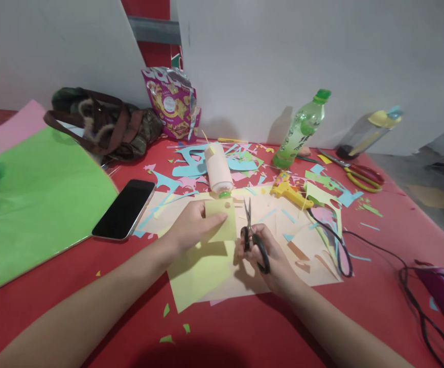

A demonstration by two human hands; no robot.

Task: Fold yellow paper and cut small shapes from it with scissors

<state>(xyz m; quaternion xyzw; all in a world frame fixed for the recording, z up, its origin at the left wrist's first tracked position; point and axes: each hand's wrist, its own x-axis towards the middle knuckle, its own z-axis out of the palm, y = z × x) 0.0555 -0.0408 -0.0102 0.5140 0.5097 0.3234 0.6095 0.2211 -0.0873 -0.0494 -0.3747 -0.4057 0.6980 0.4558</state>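
Note:
My left hand (191,225) pinches a small yellow-green paper piece (222,220) and holds it up over larger yellow and peach sheets (202,271) lying on the red table. To its right, my right hand (270,255) grips black-handled scissors (250,230); the blades point away from me and sit just right of the paper's edge, nearly closed. A white glue bottle (217,168) with a green cap lies on its side just beyond the paper.
A phone (124,209) lies left of the hands beside a big green sheet (41,199). A bag (99,122), snack pouch (171,102), green bottle (302,128), yellow glue gun (288,191), red scissors (359,174), a black cable (398,266) and several paper scraps surround the work area.

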